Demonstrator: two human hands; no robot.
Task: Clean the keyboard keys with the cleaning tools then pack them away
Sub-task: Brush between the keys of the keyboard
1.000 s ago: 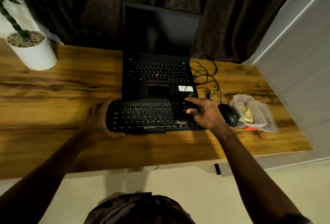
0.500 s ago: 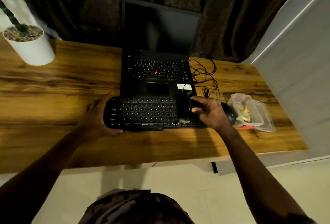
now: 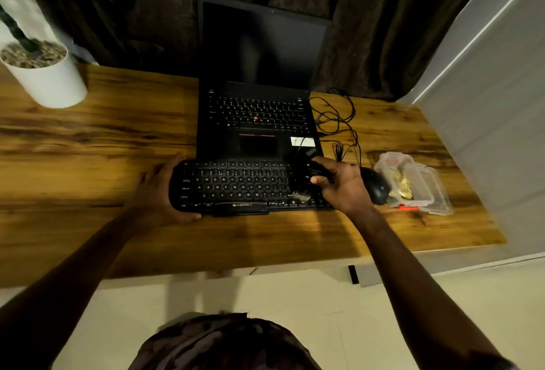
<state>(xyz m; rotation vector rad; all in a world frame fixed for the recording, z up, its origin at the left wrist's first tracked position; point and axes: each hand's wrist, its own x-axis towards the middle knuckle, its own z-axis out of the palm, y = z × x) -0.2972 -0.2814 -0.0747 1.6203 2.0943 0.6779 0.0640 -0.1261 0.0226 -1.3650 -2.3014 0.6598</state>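
Black keyboard [image 3: 244,186], "ZEBRONICS" on its front edge, lies on the wood-grain surface [image 3: 88,145] in front of the laptop [image 3: 259,104]. Left hand [image 3: 160,192] fingers wrapped on its left end; right hand [image 3: 342,183] fingers clamped on a dark brush [image 3: 303,175] over the right keys. Dark curtain behind. Brush sits slightly further right than 0.5 s ago.

"ZEBRONICS" on the keyboard [image 3: 236,189] front edge

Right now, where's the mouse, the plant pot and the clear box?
mouse [image 3: 375,185], head view, on its black top.
plant pot [image 3: 50,83], head view, on its white side.
clear box [image 3: 418,183], head view, on its lid.
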